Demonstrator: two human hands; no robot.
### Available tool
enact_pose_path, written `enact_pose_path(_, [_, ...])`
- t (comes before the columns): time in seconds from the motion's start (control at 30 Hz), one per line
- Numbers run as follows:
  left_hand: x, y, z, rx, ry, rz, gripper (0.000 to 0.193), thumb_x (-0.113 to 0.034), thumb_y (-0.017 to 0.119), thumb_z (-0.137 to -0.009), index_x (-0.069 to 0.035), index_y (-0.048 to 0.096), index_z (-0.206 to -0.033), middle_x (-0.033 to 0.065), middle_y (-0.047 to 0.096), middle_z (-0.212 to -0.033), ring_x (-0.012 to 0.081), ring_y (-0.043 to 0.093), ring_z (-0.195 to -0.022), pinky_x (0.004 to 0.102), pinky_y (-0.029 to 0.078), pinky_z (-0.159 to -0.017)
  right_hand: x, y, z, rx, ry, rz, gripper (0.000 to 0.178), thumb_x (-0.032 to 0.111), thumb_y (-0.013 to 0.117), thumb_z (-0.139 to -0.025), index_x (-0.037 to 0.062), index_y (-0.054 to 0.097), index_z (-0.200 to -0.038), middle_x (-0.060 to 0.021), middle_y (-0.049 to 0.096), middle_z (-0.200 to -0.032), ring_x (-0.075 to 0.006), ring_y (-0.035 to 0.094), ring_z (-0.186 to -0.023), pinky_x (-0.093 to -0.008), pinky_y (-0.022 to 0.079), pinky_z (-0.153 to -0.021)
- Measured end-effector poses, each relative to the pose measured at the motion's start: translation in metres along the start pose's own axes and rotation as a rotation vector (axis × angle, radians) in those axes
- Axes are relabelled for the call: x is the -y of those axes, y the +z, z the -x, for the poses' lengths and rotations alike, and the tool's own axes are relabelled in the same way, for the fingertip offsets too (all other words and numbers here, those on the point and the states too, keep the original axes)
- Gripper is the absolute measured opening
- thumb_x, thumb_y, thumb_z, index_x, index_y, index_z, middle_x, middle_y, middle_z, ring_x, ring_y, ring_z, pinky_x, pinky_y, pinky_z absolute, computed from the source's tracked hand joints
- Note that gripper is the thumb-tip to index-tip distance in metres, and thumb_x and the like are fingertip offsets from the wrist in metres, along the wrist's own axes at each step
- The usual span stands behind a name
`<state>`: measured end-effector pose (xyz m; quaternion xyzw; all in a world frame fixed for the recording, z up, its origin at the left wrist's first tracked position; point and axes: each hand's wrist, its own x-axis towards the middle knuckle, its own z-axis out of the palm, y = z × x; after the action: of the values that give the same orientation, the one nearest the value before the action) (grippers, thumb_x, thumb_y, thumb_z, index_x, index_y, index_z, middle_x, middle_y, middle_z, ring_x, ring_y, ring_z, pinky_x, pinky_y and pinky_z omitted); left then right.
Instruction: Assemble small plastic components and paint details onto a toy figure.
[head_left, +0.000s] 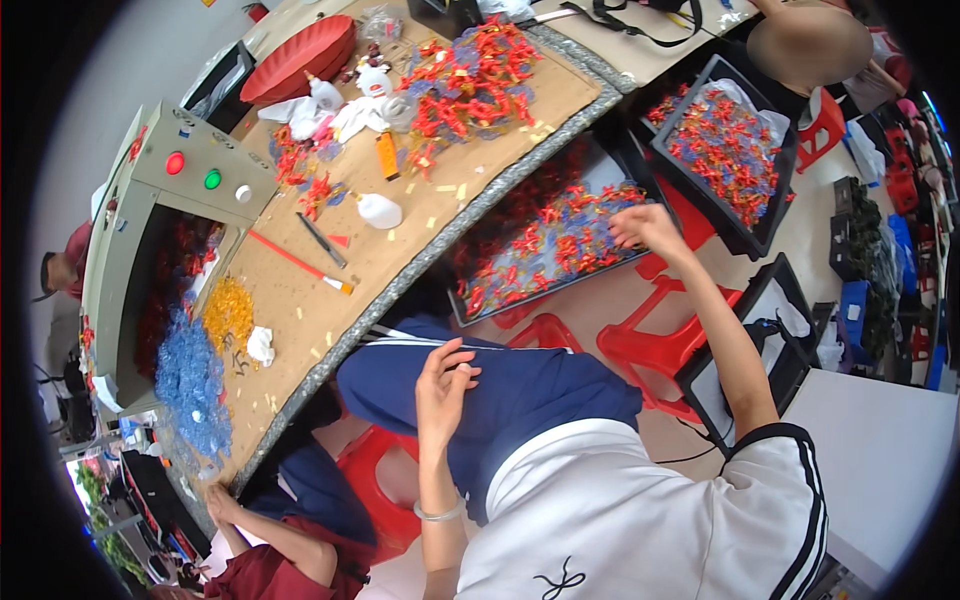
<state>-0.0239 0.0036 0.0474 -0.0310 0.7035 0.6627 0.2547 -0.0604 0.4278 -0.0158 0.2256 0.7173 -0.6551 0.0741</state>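
Note:
My left hand [444, 388], with a bracelet at its wrist, is held above my dark blue trousers [540, 385]. Its fingers are curled in toward the thumb, and whatever they may hold is too small to make out. Farther right, my right hand [648, 230] is over the edge of a dark tray [478, 316] that sits below the table edge. Its fingers are bent and close together, their contents not visible. Many small red and blue-violet plastic pieces [560, 235] with bits of yellow fill the tray.
On the brown-topped table [400, 225] lie piles of red [490, 60], blue [195, 380] and yellow pieces [228, 312], a white bottle [380, 211], a brush [300, 262] and tweezers [321, 240]. A machine [150, 170] stands left. Red stools [650, 340], another full tray [725, 150] and people surround me.

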Motion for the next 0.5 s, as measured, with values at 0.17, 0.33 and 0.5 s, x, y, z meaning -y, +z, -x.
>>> enact_pose_path(0.17, [-0.004,-0.003,0.004,-0.005,0.05,0.027,0.036,-0.007,0.053,-0.095,0.003,0.048,-0.129,0.015,0.063,-0.11,0.0192,0.066,-0.091,0.0279,0.054,-0.077,-0.03,0.086,-0.072,-0.089,-0.233,0.541,0.032,0.014,0.072,-0.079,-0.005,0.067,-0.104,-0.0145,0.072,-0.089,-0.0195,0.07,-0.081,-0.0313,0.056,-0.073])
enact_pose_path(0.33, [-0.015,-0.003,0.01,-0.053,0.085,0.062,0.034,-0.007,0.053,-0.095,0.003,0.049,-0.127,0.0149,0.064,-0.107,0.0199,0.066,-0.089,0.0288,0.054,-0.075,-0.055,0.162,-0.157,-0.314,-0.376,0.818,0.032,0.019,0.062,-0.077,-0.0061,0.06,-0.097,-0.0328,0.057,-0.101,-0.0472,0.057,-0.089,-0.0533,0.049,-0.08])
enact_pose_path(0.5, [-0.014,0.01,0.004,0.01,0.105,0.103,0.032,0.0,0.053,-0.093,0.005,0.051,-0.125,0.0159,0.065,-0.106,0.0197,0.067,-0.089,0.0274,0.055,-0.073,-0.067,0.156,-0.194,-0.692,-0.556,0.846,0.04,0.026,0.059,-0.08,-0.0006,0.057,-0.11,-0.0335,0.054,-0.108,-0.0485,0.059,-0.085,-0.0551,0.05,-0.076])
